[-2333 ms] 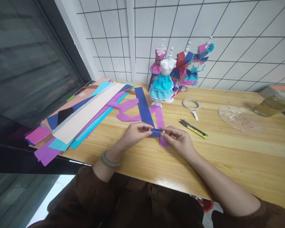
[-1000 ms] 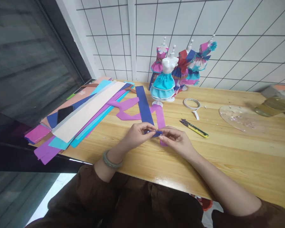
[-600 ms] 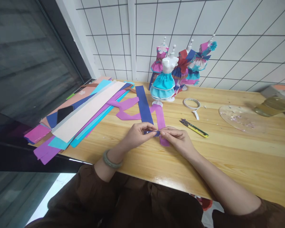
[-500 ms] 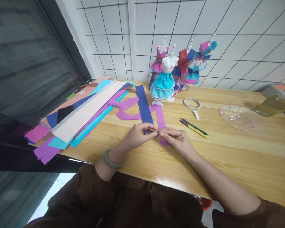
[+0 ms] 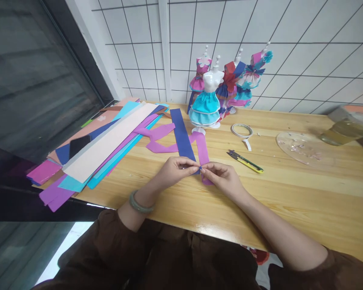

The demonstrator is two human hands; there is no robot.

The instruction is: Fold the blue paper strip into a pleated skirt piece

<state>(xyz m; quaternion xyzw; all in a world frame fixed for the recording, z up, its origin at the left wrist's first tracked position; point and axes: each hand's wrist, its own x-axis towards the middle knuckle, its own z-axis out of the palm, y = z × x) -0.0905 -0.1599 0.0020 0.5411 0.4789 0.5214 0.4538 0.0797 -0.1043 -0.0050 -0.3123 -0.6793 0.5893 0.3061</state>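
Note:
My left hand (image 5: 177, 171) pinches with thumb and forefinger over the near end of a long dark blue strip (image 5: 181, 129), which looks like crepe paper. Opposite it, my right hand (image 5: 222, 175) pinches as well, fingertips nearly meeting the left ones. Between them shows a small blue piece (image 5: 200, 167); whether it is part of the long strip I cannot tell. A purple strip (image 5: 203, 147) lies on the table just behind and under my right fingers. More of the purple paper (image 5: 163, 132) lies folded to the left, partly beneath the blue strip.
Coloured paper sheets (image 5: 109, 141) are piled at the left, a phone (image 5: 79, 146) on them. Small dress forms (image 5: 213, 80) in paper dresses stand at the back. To the right lie a tape roll (image 5: 241, 129), yellow-handled snips (image 5: 246, 162), a clear dish (image 5: 302, 147) and a container of yellowish liquid (image 5: 345, 131).
The view has shifted slightly. Both hands keep their pinch at almost the same spot, with a bit more of the small blue piece showing between the fingertips.

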